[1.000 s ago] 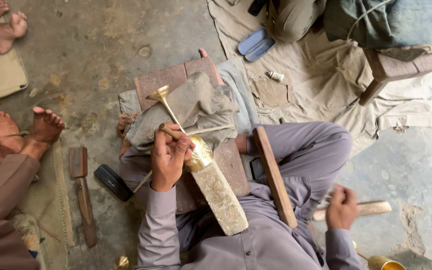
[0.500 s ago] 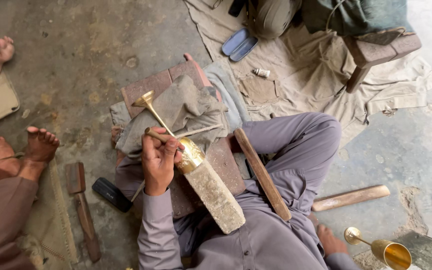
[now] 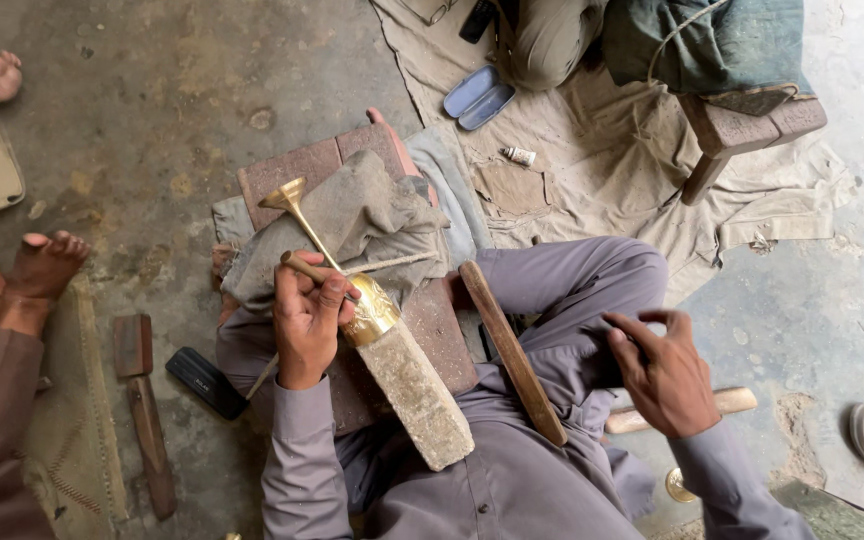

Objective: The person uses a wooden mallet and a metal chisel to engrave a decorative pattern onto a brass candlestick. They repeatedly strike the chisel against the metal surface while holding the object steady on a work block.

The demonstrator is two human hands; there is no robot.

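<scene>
— What is the left hand on?

— A brass goblet, lying tilted with its cup against the top of a rough stone block and its thin stem running up to the flared foot over a grey cloth. The fingers are closed around the cup, with a small wooden-handled tool held in the same grip.

— How would it handle?

— I judge it stiff and fairly light, smooth enough to slip. The stem looks like the weak part, so the cup is the safer place to grip.

— And the right hand?

— Empty, fingers loosely spread, hovering above the knee near a wooden handle on the floor. A wooden stick leans across the lap between the two hands.

— Anyone else?

— Another person's bare feet at the left, beside a hatchet-like tool.
</scene>
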